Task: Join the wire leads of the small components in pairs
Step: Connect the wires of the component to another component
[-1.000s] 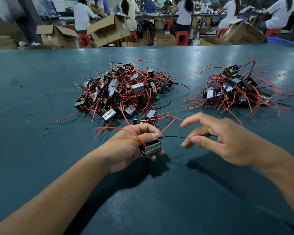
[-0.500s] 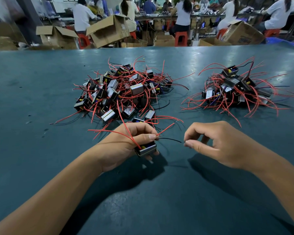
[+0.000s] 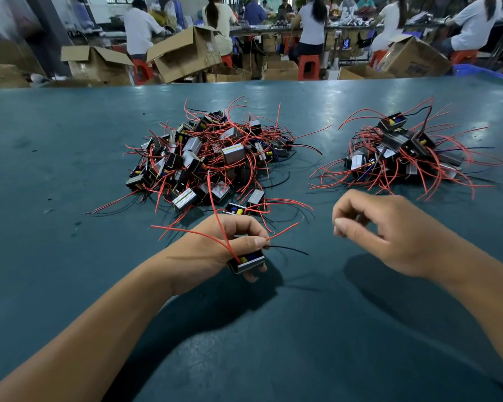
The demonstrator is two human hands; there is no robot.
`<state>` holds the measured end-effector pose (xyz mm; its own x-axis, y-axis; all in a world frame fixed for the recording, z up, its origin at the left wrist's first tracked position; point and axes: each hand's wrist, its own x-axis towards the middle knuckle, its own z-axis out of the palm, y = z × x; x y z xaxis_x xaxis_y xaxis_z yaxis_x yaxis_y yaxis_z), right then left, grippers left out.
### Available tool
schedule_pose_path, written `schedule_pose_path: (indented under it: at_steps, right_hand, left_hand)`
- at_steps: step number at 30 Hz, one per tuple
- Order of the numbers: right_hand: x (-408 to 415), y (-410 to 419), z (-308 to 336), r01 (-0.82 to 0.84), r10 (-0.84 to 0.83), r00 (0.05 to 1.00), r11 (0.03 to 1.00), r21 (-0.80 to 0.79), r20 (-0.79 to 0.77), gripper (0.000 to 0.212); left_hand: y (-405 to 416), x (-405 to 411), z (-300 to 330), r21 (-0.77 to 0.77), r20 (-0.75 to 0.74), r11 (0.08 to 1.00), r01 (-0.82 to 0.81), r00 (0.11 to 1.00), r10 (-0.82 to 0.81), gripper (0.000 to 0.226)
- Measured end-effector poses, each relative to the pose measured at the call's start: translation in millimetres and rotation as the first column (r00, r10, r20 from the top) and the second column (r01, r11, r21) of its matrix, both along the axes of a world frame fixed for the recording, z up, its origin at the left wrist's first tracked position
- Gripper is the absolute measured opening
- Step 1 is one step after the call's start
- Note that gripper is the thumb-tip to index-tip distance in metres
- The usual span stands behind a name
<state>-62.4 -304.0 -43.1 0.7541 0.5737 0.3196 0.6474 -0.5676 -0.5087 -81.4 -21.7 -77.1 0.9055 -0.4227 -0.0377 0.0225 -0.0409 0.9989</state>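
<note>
open table (image 3: 70, 256) left and near, large pile (image 3: 209, 158) ahead, small pile (image 3: 404, 155) far right

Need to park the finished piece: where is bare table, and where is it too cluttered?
Bare table lies left of the big pile, and a wide bare stretch sits near you, below both hands. A narrow strip runs between the big pile and the small pile. Crowded: stray red leads just beyond the left hand, and around the right hand near the small pile's wires.

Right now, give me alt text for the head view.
The left hand grips a small component, its red and black leads sticking out; the right hand is curled beside it, apart. Two heaps of components lie beyond on the green table.
</note>
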Motion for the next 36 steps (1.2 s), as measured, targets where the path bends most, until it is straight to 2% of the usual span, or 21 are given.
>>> schedule_pose_path:
  at_steps: [3,5,8,10,14,21,28,36]
  right_hand:
    - [-2,6,0,-0.006,0.009,1.000,0.991,0.135,-0.025,0.016]
    - [-5,13,-4,-0.056,0.061,0.997,0.994,0.099,-0.046,0.017]
    - [-7,17,-9,-0.098,0.099,0.994,0.995,0.024,-0.041,0.003]
    - [-7,17,-10,-0.103,0.103,0.993,0.995,-0.005,-0.059,0.008]
    - [-8,17,-14,-0.090,0.081,0.992,0.992,-0.087,-0.098,0.012]
    - [-9,22,-18,-0.121,0.105,0.985,0.986,-0.111,-0.139,0.010]
    - [-10,21,-22,-0.143,0.123,0.974,0.986,-0.092,-0.193,0.009]
    - [-9,22,-23,-0.140,0.124,0.977,0.986,-0.087,-0.174,0.015]
  left_hand:
    - [0,-3,3,0.016,0.003,0.999,0.038,0.999,-0.038,0.008]
    - [-3,-5,2,0.033,-0.005,0.996,0.079,0.997,-0.079,0.007]
    - [-3,-5,-1,0.048,-0.022,0.990,0.130,0.991,-0.129,0.012]
    - [1,-3,-2,0.068,-0.024,0.985,0.156,0.988,-0.155,0.013]
    - [9,3,-4,0.272,0.086,0.949,0.162,0.978,-0.192,0.004]
    - [17,4,3,0.452,0.161,0.873,0.184,0.946,-0.283,0.004]
    - [20,6,2,0.500,0.200,0.850,0.165,0.933,-0.299,0.006]
    - [25,10,-1,0.497,0.221,0.855,0.149,0.931,-0.291,0.009]
